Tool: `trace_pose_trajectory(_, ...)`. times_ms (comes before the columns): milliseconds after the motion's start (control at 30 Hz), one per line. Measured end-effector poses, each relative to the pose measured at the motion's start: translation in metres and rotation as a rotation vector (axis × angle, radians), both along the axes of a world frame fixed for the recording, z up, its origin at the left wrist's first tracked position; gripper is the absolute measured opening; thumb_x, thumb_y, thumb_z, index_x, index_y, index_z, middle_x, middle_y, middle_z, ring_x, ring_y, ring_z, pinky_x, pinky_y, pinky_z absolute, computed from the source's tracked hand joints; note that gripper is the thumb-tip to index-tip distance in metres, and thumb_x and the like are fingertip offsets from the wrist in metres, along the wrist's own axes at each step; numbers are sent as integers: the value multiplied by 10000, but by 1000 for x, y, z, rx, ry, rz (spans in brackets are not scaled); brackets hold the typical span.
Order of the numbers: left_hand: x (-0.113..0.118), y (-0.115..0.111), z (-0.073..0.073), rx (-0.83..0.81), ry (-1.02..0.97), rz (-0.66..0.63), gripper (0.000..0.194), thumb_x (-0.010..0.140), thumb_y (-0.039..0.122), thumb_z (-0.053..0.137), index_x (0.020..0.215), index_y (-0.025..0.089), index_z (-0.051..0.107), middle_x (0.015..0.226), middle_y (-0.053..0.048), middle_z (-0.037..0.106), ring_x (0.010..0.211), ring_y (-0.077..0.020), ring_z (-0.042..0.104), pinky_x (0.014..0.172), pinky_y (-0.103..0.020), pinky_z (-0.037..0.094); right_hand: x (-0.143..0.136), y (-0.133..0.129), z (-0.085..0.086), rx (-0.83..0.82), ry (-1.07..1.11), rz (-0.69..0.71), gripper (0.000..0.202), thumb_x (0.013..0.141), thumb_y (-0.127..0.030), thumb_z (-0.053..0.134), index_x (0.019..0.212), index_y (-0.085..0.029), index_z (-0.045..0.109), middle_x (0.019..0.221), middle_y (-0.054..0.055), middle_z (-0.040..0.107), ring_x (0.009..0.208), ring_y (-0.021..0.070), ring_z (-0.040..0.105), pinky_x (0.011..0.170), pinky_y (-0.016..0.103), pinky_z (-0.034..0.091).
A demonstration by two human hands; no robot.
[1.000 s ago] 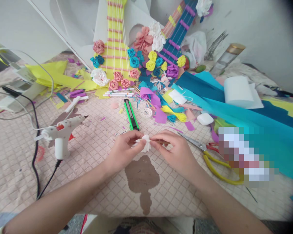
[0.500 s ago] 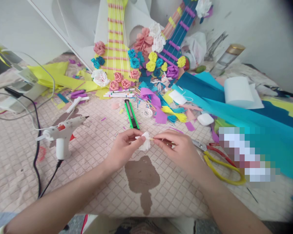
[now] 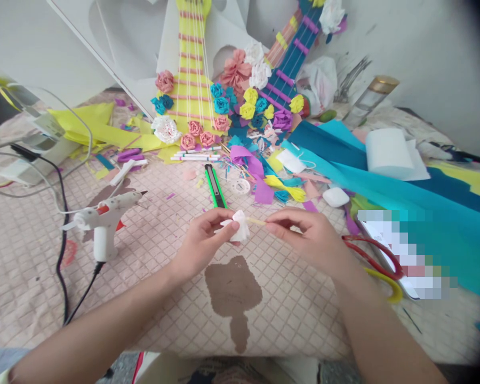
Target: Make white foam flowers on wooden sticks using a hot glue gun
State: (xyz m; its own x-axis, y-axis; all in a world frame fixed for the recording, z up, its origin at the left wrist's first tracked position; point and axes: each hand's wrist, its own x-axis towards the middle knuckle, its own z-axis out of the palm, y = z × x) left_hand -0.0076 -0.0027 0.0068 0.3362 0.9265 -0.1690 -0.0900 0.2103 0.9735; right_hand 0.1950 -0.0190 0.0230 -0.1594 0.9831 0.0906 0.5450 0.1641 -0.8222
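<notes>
Between thumb and fingers, my left hand (image 3: 204, 237) pinches a small white paper flower (image 3: 240, 226) above the middle of the table. A thin pale stick (image 3: 256, 221) runs from the flower to my right hand (image 3: 304, 232), whose fingertips are closed on its other end. Just beyond my left hand lies a green and black box cutter (image 3: 215, 185). Scissors with red and yellow handles (image 3: 384, 256) rest to the right, their blades hidden behind my right hand and wrist.
A white glue gun (image 3: 108, 218) with its cords stands at the left. Behind are a yellow paper guitar (image 3: 191, 96) and a blue one (image 3: 292, 58) with paper flowers. Scraps, teal paper (image 3: 436, 213), a white roll (image 3: 388, 153) and a partly blurred-out phone-like object lie rightward.
My right hand has moved right, away from the white flower, and more of the pale stick shows between my hands. The scissors appear shifted, with their blades now covered.
</notes>
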Motion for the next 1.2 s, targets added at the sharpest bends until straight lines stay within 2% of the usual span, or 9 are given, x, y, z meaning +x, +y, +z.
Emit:
trace_pose_trajectory(100, 1, 1, 0, 6, -4, 8, 224, 734, 319, 652, 859, 143, 593, 763, -11, 620, 682, -115, 597, 616, -250, 547, 12, 7, -4, -28, -157, -59, 67, 743, -233, 628, 772, -211, 684, 776, 27, 697, 688, 174, 627, 603, 305, 502)
trace_pose_trajectory(167, 1, 1, -1, 27, 2, -11, 224, 730, 312, 656, 863, 143, 592, 776, -11, 623, 686, -112, 598, 638, -250, 542, 15, 11, -7, 33, -235, -107, 51, 712, -205, 654, 753, -203, 684, 794, 42, 694, 747, 202, 627, 696, 364, 501)
trace_pose_trajectory(267, 1, 0, -1, 67, 43, -65, 223, 722, 286, 665, 880, 144, 598, 799, -18, 627, 692, -108, 593, 652, -237, 519, 7, 10, -9, 137, -128, -110, 86, 743, -231, 642, 812, -205, 684, 888, 54, 682, 889, 212, 609, 844, 406, 462)
trace_pose_trajectory(400, 1, -3, -4, 132, 133, -117, 228, 733, 274, 653, 922, 154, 611, 838, -34, 628, 715, -114, 580, 639, -227, 496, -10, 2, -5, 93, 183, -21, 83, 778, -261, 614, 821, -216, 668, 841, 30, 674, 822, 173, 618, 775, 347, 490)
trace_pose_trajectory(500, 0, -5, -7, 169, 191, -124, 266, 730, 276, 652, 970, 170, 607, 913, -51, 639, 792, -139, 591, 682, -248, 505, -18, -2, -4, 34, 276, 31, 68, 773, -255, 617, 789, -213, 667, 813, 25, 679, 802, 168, 621, 756, 336, 492)
trace_pose_trajectory(600, 1, -5, -7, 181, 208, -112, 296, 718, 271, 661, 991, 178, 597, 975, -59, 641, 868, -158, 598, 739, -270, 512, -18, -3, -4, -65, 308, 44, 80, 773, -265, 616, 791, -204, 666, 812, 27, 686, 793, 164, 625, 740, 322, 496)
trace_pose_trajectory(733, 1, -5, -4, 199, 200, -91, 237, 726, 261, 657, 941, 172, 610, 917, -49, 658, 816, -146, 613, 720, -256, 514, -15, 0, -5, -151, 341, 69, 104, 780, -282, 612, 811, -197, 662, 837, 26, 688, 798, 156, 630, 734, 302, 500)
trace_pose_trajectory(1000, 1, -6, -4, 229, 240, -100, 227, 714, 249, 666, 924, 177, 619, 882, -40, 658, 805, -142, 609, 711, -245, 504, -19, -1, -5, -192, 319, 54, 127, 749, -305, 643, 808, -195, 668, 798, 26, 683, 767, 157, 622, 688, 295, 496)
trace_pose_trajectory(1200, 2, -7, -5, 197, 234, -108, 228, 711, 276, 665, 902, 163, 614, 803, -30, 633, 719, -124, 586, 657, -228, 501, -19, -2, -6, -140, 277, 44, 111, 763, -295, 627, 793, -197, 670, 782, 22, 681, 759, 155, 614, 679, 289, 486)
